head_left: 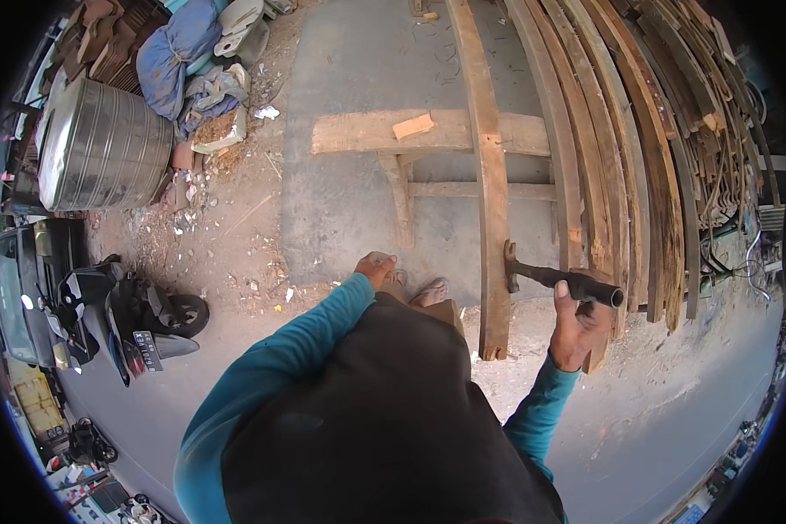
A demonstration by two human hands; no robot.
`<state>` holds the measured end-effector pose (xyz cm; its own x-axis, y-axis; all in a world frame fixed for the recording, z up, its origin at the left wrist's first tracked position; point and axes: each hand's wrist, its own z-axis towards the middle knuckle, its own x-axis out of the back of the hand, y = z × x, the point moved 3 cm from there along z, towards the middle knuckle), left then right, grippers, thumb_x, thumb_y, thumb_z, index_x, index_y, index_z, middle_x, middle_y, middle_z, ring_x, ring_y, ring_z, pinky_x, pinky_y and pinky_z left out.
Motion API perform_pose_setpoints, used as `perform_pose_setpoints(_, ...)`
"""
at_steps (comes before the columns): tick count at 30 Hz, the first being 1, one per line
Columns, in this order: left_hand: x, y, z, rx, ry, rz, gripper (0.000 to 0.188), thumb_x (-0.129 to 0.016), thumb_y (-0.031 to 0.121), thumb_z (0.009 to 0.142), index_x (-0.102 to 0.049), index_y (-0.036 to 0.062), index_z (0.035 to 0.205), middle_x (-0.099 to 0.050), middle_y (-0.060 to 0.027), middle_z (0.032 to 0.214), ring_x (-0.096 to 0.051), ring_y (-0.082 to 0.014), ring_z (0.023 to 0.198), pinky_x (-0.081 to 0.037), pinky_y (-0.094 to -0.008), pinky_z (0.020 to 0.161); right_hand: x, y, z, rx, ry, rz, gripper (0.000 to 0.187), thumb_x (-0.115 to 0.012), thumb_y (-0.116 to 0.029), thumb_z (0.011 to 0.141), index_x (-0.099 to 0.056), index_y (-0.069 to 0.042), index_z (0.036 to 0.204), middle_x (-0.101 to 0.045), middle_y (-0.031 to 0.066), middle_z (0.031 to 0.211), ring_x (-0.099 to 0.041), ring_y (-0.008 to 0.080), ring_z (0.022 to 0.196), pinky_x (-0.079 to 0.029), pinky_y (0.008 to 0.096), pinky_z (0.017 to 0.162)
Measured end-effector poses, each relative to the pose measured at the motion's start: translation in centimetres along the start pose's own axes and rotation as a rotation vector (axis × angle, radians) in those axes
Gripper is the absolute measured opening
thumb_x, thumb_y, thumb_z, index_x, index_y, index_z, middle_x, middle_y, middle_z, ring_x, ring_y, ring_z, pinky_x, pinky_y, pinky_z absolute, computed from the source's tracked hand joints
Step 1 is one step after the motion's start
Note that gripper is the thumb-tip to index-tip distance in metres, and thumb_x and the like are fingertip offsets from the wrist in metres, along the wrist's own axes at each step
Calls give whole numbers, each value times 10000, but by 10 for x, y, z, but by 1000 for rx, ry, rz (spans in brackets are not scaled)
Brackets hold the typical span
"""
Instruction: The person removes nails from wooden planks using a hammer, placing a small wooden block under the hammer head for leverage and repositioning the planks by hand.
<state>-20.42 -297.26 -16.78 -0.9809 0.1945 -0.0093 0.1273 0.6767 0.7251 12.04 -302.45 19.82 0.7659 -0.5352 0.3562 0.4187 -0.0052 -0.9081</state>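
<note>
My right hand (pixel 579 325) is wrapped round the dark tubular handle of a claw hammer (pixel 546 276). Its metal head is at the near part of a long wooden beam (pixel 495 210); whether it touches the wood I cannot tell. The beam crosses a low wooden bench (pixel 358 133), on which a small wood block (pixel 413 126) lies left of the beam. In front of my body, left of the beam, my left hand (pixel 376 267) is closed with its fingers curled. What it holds, if anything, is hidden.
Several long planks (pixel 611 166) lie side by side on the right. A ribbed metal tank (pixel 105 147) and a tied blue bundle (pixel 179 52) stand at far left. A motorcycle (pixel 135 319) is parked left, beside a dark car (pixel 26 288). Debris litters the ground.
</note>
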Motion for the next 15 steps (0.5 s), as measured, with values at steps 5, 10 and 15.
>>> perform_pose_setpoints(5,64,-15,-10,124,195,3,353,-746,323,925,-669,-3,1035,-722,-92,869,-689,-155,742,-566,-303,611,-32,23,28,114,68,638,222,-599,-75,871,-555,-17,1081,-576,104,889,-551,190,779,-449,321,721)
perform_pose_setpoints(10,88,-2,-10,31,264,-16,328,-743,300,927,-664,8,1054,-716,-81,879,-682,-156,722,-562,-293,606,-46,1,81,15,187,494,127,-604,-86,913,-569,18,977,-570,65,714,-511,124,603,-410,282,558)
perform_pose_setpoints(15,121,47,15,-43,326,-30,323,-749,280,920,-647,28,1094,-717,-77,906,-682,-150,747,-558,-281,630,-85,-8,156,59,218,466,120,-642,-108,921,-594,2,923,-588,44,692,-556,121,602,-434,281,556)
